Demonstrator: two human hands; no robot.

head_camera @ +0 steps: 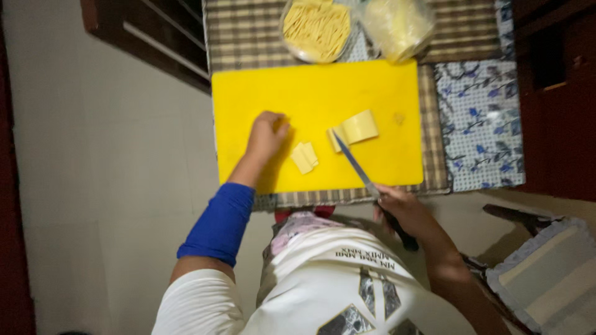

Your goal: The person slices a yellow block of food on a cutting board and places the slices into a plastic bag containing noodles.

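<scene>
A person is looking down at a yellow cutting board (pixel 323 93) that is lying on a worktop (pixel 481 118) with a checked cloth and a flowery cloth on it.

The right hand (pixel 397 205) is gripping the dark handle of a knife (pixel 357 164), with the fingers wrapped tight around it. The hand is sitting just off the near edge of the board. The long thin blade is pointing up and away across the board, and its tip is touching a stack of pale yellow sheets (pixel 355 129) near the middle of the board.

The left hand (pixel 267 133) is resting on the left part of the board. Its fingers are curled in and its thumb is sticking out to the side. I cannot tell if it is holding anything. A blue sleeve is covering that arm above the wrist.

A small pile of cut yellow pieces (pixel 304 156) is lying between the left hand and the knife, close to the hand but not touching it.

Past the far edge of the board, a clear bowl of thin yellow strips (pixel 316 28) is sitting just beside a clear bag of yellow sheets (pixel 397 25).
</scene>
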